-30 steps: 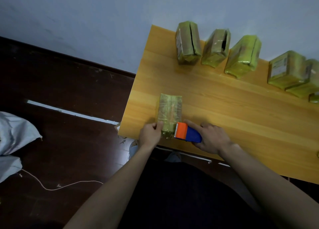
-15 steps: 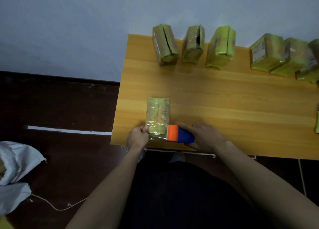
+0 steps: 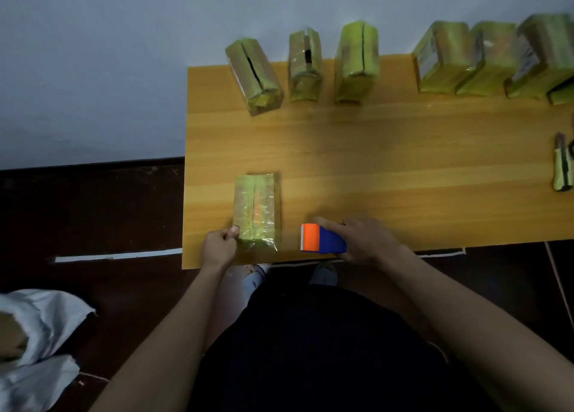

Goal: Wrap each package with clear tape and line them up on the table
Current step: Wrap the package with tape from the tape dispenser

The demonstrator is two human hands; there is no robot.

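Wooden tabletop [image 3: 388,150] w/ wrapped packages along far edge. Our left hand [image 3: 218,247] pinches the near-left package [image 3: 256,208] at its near corner; right hand [image 3: 366,240] grips the tape dispenser [image 3: 323,238] just beside. Pkg looks stiff, film slippery; we'd hold edges.

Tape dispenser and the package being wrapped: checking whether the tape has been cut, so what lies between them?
In the head view, only bare tabletop separates the tape dispenser from the package; no tape strand shows.
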